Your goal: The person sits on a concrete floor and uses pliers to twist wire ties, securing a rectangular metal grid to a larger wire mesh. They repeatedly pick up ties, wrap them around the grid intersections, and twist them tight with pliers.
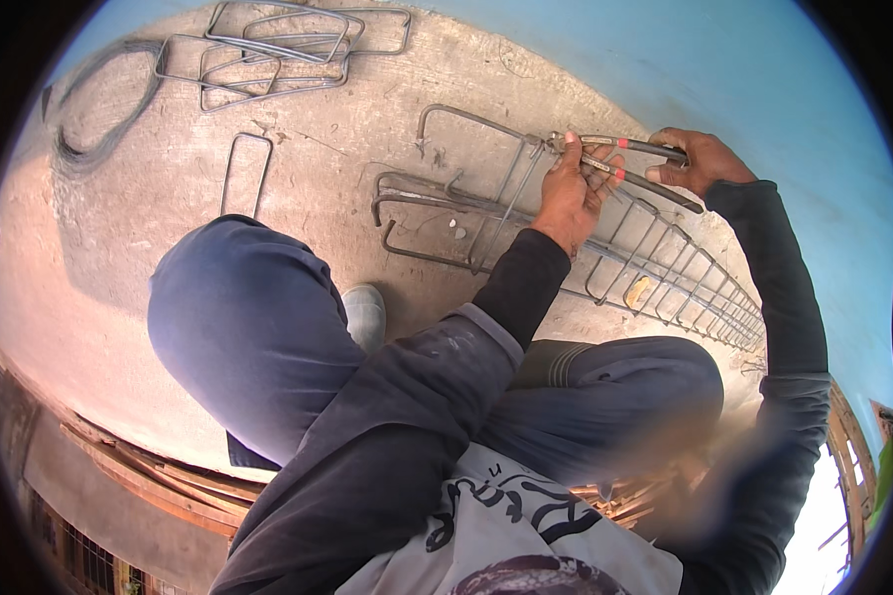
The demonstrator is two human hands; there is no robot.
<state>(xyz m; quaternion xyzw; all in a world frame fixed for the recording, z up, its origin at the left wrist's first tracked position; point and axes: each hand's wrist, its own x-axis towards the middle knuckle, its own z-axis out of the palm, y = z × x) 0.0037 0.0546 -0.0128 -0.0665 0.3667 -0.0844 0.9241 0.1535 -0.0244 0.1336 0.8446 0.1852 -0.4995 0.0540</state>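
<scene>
Sunlit concrete floor point(119, 248), pale blue wall point(744, 69), stacked timber point(149, 471)

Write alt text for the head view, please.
Both hands work pincers at the top of a steel bar cage lying on concrete: left hand at the joint, right hand on the handles. Loose bent steel loops lie beyond.

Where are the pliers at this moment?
The pliers are in the upper right of the head view, gripped by both hands, left hand and right hand, over the near end of the long steel bar cage.
</scene>
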